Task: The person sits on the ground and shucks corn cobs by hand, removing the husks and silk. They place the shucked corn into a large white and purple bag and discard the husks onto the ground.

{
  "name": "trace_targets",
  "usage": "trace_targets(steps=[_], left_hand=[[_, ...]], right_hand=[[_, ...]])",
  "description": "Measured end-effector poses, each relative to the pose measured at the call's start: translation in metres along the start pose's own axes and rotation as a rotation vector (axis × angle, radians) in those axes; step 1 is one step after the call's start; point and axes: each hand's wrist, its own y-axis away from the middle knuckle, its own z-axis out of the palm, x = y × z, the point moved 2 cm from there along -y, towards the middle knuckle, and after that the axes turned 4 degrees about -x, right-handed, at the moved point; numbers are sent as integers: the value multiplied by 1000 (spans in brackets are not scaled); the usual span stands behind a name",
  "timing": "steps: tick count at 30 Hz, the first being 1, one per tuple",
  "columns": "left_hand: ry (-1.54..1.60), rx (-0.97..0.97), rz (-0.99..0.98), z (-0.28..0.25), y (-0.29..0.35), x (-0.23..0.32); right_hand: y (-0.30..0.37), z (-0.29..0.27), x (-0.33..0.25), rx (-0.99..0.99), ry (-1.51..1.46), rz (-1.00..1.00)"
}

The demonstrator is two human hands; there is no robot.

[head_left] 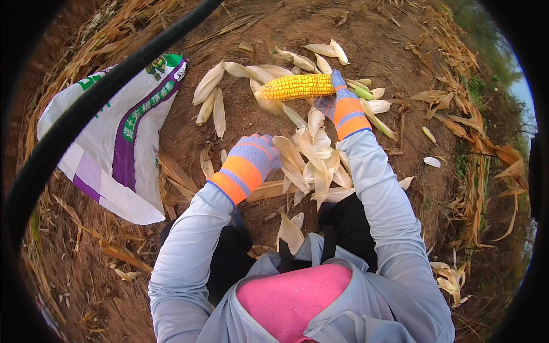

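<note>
My right hand [341, 108], in a striped orange and grey-purple glove, grips the butt end of a yellow ear of corn [298, 87]. The bare kernels point to the left, and green-white husk [360, 90] shows just beyond my fingers. Lower and to the left, my left hand [251, 160] wears a matching glove. Its fingers are curled closed at the edge of a pale dry corn husk [290, 160], which they appear to pinch; the fingertips are partly hidden. More loose husks [320, 166] lie heaped between my two forearms.
A white woven sack [143, 131] with purple and green print lies on the brown soil at the left. Scattered husks [211, 91] surround the ear. Dry stalks and leaves [469, 154] line the right side. A black cable [108, 91] crosses the upper left.
</note>
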Motion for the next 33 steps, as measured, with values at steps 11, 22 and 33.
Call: trace_targets(steps=[11,22,33], left_hand=[[143,49,-419,-12,5,-26],[364,933,-138,-26,3,-43],[414,585,-269,-8,-9,-37]], right_hand=[[-7,-6,-5,27,-3,-20],[-22,-9,32,-58,327,27],[-38,-10,65,-106,573,13]])
